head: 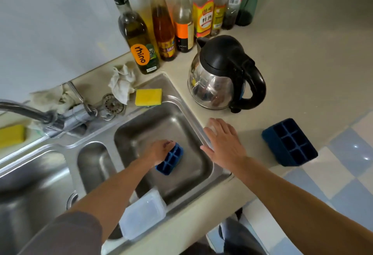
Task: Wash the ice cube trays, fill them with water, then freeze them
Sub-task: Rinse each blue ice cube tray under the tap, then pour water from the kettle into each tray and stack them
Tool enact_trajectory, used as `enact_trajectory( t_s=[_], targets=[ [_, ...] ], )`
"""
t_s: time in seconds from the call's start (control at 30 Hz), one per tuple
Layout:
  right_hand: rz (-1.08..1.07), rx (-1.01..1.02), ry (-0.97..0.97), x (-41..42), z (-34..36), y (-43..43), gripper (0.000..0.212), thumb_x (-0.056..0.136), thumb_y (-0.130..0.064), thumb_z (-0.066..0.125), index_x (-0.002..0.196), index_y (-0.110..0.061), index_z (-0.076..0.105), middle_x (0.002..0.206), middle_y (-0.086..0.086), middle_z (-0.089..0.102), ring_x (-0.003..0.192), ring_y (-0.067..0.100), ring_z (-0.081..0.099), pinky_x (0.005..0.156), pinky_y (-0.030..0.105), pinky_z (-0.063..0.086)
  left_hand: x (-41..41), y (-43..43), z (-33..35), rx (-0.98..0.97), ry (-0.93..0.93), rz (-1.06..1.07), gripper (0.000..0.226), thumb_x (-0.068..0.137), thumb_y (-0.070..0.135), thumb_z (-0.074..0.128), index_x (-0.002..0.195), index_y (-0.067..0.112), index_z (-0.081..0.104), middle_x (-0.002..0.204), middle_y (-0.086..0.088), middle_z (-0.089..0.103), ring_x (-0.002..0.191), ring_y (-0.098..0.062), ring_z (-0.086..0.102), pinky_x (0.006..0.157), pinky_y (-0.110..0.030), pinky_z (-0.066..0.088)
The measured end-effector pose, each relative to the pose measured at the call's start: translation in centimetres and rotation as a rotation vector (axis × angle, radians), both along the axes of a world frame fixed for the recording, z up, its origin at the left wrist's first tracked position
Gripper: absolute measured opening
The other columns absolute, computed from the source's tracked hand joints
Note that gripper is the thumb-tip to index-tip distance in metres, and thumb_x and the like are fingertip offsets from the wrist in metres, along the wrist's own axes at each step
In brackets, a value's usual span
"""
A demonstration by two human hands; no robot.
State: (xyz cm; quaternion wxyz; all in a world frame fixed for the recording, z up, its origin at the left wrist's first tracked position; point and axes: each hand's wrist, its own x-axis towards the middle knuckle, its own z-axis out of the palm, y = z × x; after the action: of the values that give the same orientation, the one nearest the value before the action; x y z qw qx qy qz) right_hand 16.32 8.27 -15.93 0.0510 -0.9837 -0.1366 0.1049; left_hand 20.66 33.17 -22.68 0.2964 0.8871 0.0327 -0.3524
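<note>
Left hand (159, 150) is gripping one blue tray (170, 162) down in the sink (177, 117), presumably for washing. Right hand (223, 139), fingers spread, is resting on the worktop (292, 63); second tray (289, 142) is waiting right.

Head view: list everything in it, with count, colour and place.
ice cube trays: 2, blue, one in the right-hand basin, one on the counter
sponges: 2, yellow, one on the sink's back rim, one at the left edge
kettle: 1, steel and black, on the counter
bottles: about 7, mixed colours, along the wall
cloths: 2, whitish, behind the sink
tap: 1, chrome, behind the sink
plastic box: 1, clear, on the sink's front rim
sink: 1, steel, set in the counter
left hand: 1, grips the tray in the basin
right hand: 1, open, at the sink's right rim
</note>
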Motion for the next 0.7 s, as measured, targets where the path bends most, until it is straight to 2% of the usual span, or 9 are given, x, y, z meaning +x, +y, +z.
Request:
enact_trajectory(
  t_s=[0.1, 0.23, 0.43, 0.53, 0.7],
  targets=[
    [-0.023, -0.035, -0.018, -0.4, -1.5, -0.1, 0.066, 0.095, -0.061, 0.052, 0.145, -0.018, 0.044, 0.159, 0.016, 0.035, 0.146, 0.034, 0.034, 0.119, 0.050, 0.030, 1.1, 0.2, -2.4, 0.148, -0.087, -0.281, 0.032, 0.107, 0.032, 0.042, 0.110, 0.015, 0.069, 0.107, -0.010, 0.070, 0.095, -0.029, 0.063, 0.078, -0.035, 0.044],
    [-0.047, -0.021, -0.068, -0.8, -2.5, 0.2, 0.070, 0.093, -0.063, 0.052, 0.142, -0.014, 0.047, 0.156, 0.018, 0.039, 0.146, 0.036, 0.036, 0.119, 0.052, 0.031, 2.2, 0.6, -5.3, 0.161, -0.068, -0.433, 0.026, 0.108, 0.018, 0.038, 0.114, 0.012, 0.063, 0.116, -0.012, 0.067, 0.106, -0.031, 0.060, 0.088, -0.037, 0.044],
    [-0.081, -0.019, -0.142, -1.1, -3.4, 0.9, 0.075, 0.088, -0.063, 0.061, 0.139, -0.010, 0.046, 0.153, 0.020, 0.042, 0.143, 0.038, 0.036, 0.119, 0.055, 0.031, 3.1, 0.9, -7.3, 0.132, -0.137, -0.407, 0.036, 0.107, 0.034, 0.045, 0.135, 0.019, 0.060, 0.130, -0.010, 0.060, 0.121, -0.028, 0.052, 0.102, -0.039, 0.043],
    [-0.076, -0.040, -0.129, -1.0, -3.3, 1.0, 0.077, 0.087, -0.065, 0.061, 0.139, -0.010, 0.045, 0.153, 0.021, 0.041, 0.143, 0.039, 0.036, 0.118, 0.056, 0.033, 3.3, 1.0, -7.6, 0.142, -0.138, -0.364, 0.038, 0.105, 0.031, 0.049, 0.140, 0.018, 0.057, 0.138, -0.009, 0.058, 0.127, -0.027, 0.051, 0.108, -0.040, 0.042],
    [-0.074, -0.049, -0.105, -1.0, -2.9, 0.9, 0.077, 0.088, -0.065, 0.060, 0.141, -0.011, 0.046, 0.155, 0.020, 0.039, 0.146, 0.038, 0.035, 0.119, 0.056, 0.031, 2.5, 1.4, -7.1, 0.184, -0.154, -0.290, 0.030, 0.101, 0.022, 0.055, 0.129, 0.016, 0.064, 0.125, -0.009, 0.065, 0.114, -0.027, 0.061, 0.098, -0.042, 0.050]
  ],
)
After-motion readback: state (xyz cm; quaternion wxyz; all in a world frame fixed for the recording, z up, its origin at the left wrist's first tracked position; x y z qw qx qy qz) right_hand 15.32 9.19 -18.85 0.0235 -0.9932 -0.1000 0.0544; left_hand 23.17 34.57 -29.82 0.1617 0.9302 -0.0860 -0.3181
